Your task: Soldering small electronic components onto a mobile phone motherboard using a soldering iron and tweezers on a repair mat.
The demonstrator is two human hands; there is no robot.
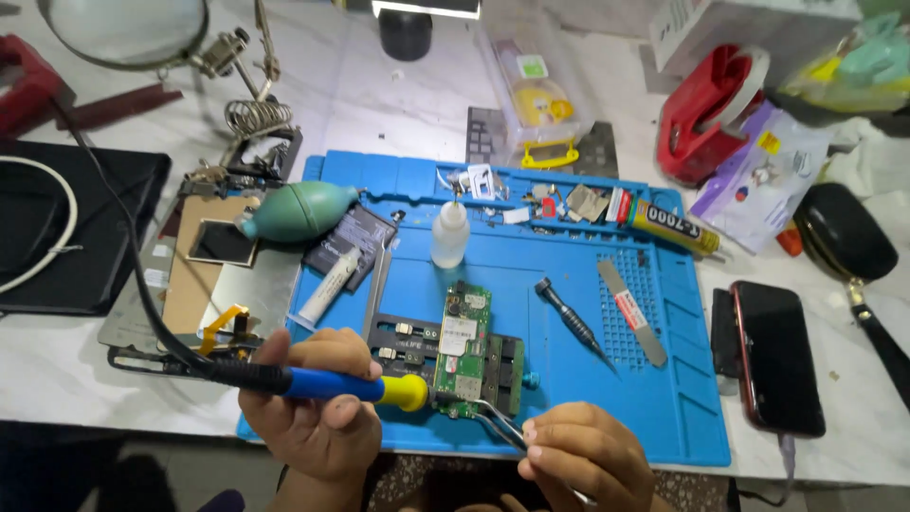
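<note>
At the near edge, the left hand (318, 412) grips a blue-and-yellow soldering iron (346, 386), and the right hand (588, 455) pinches metal tweezers (502, 429). Both tips meet the green circuit board (464, 346), clamped in a black holder (408, 346) on the blue mat (664, 398). Farther off stand a screwdriver (573, 322) and a small white bottle (449, 234).

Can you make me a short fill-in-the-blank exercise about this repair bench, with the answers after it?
1. The left hand holds a soldering iron with a blue and ____ handle.
2. The right hand holds metal ____ that reach toward the green circuit board.
3. The circuit board sits in a holder on a ____ work mat.
4. The green dust blower bulb lies to the ____ of the small white bottle.

Missing words: yellow; tweezers; blue; left
</note>
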